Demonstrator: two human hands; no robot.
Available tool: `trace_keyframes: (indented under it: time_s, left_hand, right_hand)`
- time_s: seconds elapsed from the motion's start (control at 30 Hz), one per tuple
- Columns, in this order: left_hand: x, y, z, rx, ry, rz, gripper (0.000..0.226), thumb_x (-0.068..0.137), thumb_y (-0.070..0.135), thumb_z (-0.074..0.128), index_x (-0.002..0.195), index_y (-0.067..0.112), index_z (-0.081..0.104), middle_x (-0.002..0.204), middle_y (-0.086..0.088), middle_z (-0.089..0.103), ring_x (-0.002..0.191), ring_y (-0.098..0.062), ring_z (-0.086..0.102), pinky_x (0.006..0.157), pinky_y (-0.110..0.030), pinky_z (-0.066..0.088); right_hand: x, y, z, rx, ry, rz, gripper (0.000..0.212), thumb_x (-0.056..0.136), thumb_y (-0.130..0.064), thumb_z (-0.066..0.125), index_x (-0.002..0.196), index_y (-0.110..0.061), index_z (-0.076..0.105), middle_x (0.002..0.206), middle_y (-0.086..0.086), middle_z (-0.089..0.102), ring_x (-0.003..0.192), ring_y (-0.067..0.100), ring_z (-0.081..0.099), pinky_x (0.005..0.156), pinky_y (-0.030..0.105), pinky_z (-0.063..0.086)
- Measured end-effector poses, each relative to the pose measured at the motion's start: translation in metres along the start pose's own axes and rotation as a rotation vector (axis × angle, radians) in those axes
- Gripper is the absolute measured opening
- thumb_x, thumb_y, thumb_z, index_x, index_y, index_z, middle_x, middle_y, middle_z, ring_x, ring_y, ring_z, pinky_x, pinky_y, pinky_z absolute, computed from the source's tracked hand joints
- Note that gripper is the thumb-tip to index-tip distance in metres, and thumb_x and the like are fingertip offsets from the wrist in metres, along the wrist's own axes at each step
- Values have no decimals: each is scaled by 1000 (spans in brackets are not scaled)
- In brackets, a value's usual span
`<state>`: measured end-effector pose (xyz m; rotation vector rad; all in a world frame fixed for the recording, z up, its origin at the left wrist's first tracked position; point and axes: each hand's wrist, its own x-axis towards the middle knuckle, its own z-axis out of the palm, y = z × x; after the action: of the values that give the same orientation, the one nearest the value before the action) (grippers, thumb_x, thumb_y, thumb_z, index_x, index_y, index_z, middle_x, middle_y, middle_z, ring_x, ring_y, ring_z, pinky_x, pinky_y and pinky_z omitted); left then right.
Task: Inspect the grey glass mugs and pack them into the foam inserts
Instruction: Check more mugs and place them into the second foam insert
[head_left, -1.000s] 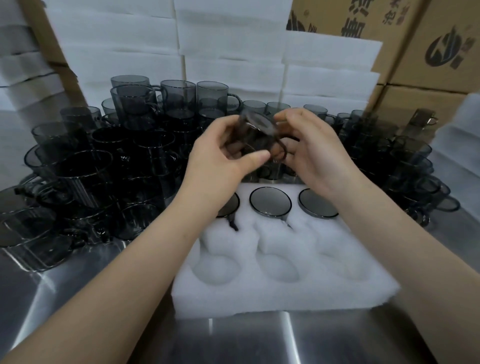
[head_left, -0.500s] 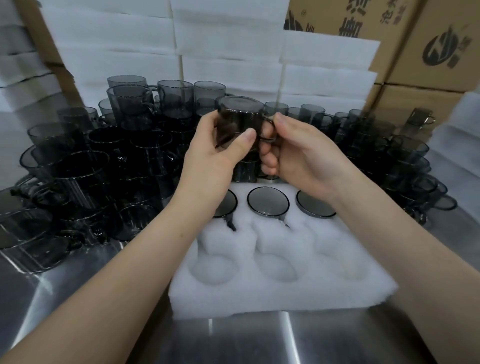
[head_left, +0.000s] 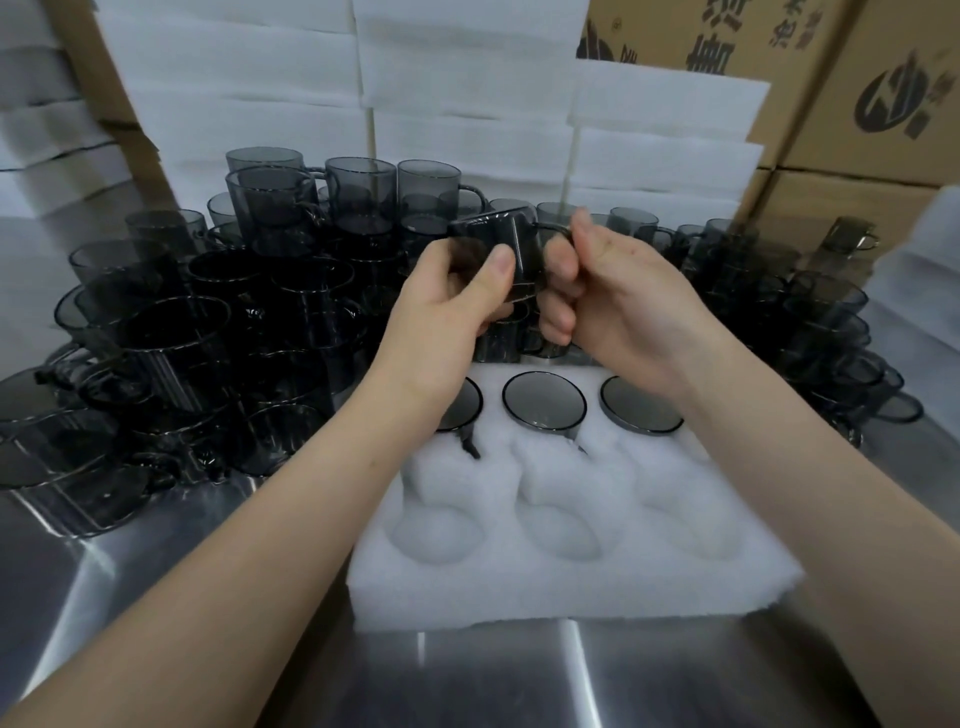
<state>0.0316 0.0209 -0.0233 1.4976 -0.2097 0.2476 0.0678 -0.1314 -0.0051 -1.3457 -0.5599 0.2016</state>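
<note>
Inspection step right now: the smoky grey glass mug (head_left: 493, 231) is up in the air over the back of the white foam insert (head_left: 571, 592). The left hand (head_left: 447, 322) is wrapped round its body, thumb on the near side. The right hand (head_left: 628, 301) has fingers curled at the handle, pinching it I think, though it's a bit blurry. Three upside-down mugs (head_left: 544, 402) already fill the back row of pockets and the front three are empty. Next up, I'd guess: flip it rim-down if it isn't already, then line the handle up with the pocket's slot and lower it gently.
</note>
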Motion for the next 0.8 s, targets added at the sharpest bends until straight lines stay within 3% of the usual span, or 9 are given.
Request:
trace_keyframes:
  time_s: [0.13, 0.23, 0.33, 0.43, 0.53, 0.63, 0.73, 0.8]
  left_hand:
    - [-2, -1, -2, 79, -50, 117, 25, 94, 22, 61, 117, 13, 58, 112, -3, 67, 105, -13, 63, 95, -31, 50]
    - [-1, 1, -2, 172, -25, 166, 35, 84, 34, 60, 112, 14, 64, 120, -18, 59, 114, -25, 57, 101, -38, 47]
    - [-1, 2, -3, 79, -11, 134, 31, 87, 35, 60, 111, 16, 63, 120, -15, 62, 113, -22, 60, 103, -41, 47]
    - [-1, -1, -2, -28, -5, 133, 34, 98, 21, 54, 131, 17, 46, 103, -2, 66, 105, -13, 63, 100, -36, 49]
    - [-1, -2, 0, 2, -78, 210, 36, 102, 15, 45, 137, 20, 38, 94, 9, 71, 98, -7, 66, 91, -25, 51]
    - [-1, -3, 0, 137, -88, 261, 33, 102, 13, 46, 133, 22, 47, 112, 6, 66, 107, -5, 62, 94, -24, 48]
    - [-3, -3, 0, 207, -8, 286, 38, 97, 12, 53, 135, 20, 52, 131, -2, 52, 120, -11, 55, 103, -32, 47]
    - [-5, -2, 1, 231, -6, 307, 47, 90, 7, 57, 135, 18, 52, 133, -2, 51, 123, -12, 53, 104, -35, 46]
  right_hand:
    - [3, 4, -3, -73, 62, 67, 54, 98, -45, 41, 50, -20, 43, 53, -2, 35, 52, 17, 39, 56, 26, 39]
    - [3, 6, -4, -120, 69, 94, 59, 87, -61, 43, 43, -21, 51, 61, 7, 36, 53, 18, 44, 60, 23, 45]
    - [3, 6, -3, 32, 127, 4, 40, 93, -46, 49, 67, -20, 63, 58, -1, 51, 52, 14, 49, 54, 25, 46]
    - [3, 7, -3, -58, 168, -75, 10, 94, -30, 55, 95, -21, 58, 81, 0, 62, 67, 17, 57, 58, 27, 48]
    - [3, 9, 1, -78, 92, -42, 26, 97, -36, 47, 119, -24, 55, 112, 2, 63, 99, 19, 63, 75, 37, 55]
    - [1, 7, 8, -26, 45, -26, 34, 96, -39, 44, 125, -23, 51, 131, 16, 58, 116, 30, 61, 91, 51, 54]
    - [-1, 7, 13, -117, 124, -58, 31, 100, -30, 46, 125, -14, 52, 130, 25, 55, 107, 34, 64, 82, 52, 57]
    - [-3, 8, 14, -285, 192, -92, 31, 102, -25, 46, 128, -10, 52, 122, 19, 58, 98, 27, 67, 71, 44, 60]
